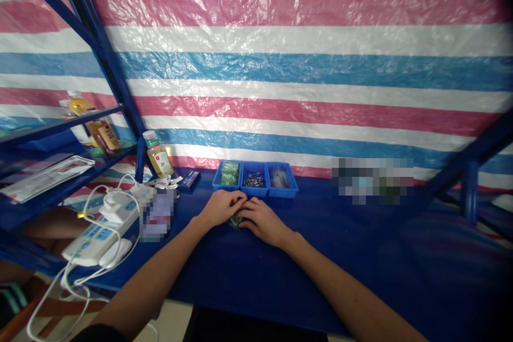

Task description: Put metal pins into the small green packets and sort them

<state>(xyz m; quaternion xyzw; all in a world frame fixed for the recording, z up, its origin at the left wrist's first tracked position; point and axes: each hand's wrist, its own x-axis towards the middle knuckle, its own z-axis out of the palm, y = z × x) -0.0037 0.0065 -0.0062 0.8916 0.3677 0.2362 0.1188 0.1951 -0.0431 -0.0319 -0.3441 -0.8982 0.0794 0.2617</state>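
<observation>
Green shows beneath the fingers: a small packet (pixel 234 222) lies low between the two hands, mostly covered, just above or on the bench (pixel 224 272); which of these I cannot tell. The left hand (pixel 220 208) reaches over from its side with bent fingers, thumb and forefinger narrow, their tips nearly together beside the right hand's. The right hand (pixel 266 223) curls its fingers over the packet, its thumb side touching it. Whether either set of fingers is closed firmly on it I cannot tell.

Just beyond the fingers stand three blue bins in a row. The left bin (pixel 215 184) holds green packs (pixel 230 173), the middle bin (pixel 255 192) loose metal pieces (pixel 253 179), the right bin (pixel 282 193) clear bags (pixel 279 177). Left of the fingers and farther off are a flat box (pixel 189 180) and a bottle (pixel 159 158). Well left of them lies a white power strip (pixel 80 250) with cables. Far right of the fingers is a blurred patch (pixel 371 180). Behind everything hangs a striped sheet (pixel 304 77).
</observation>
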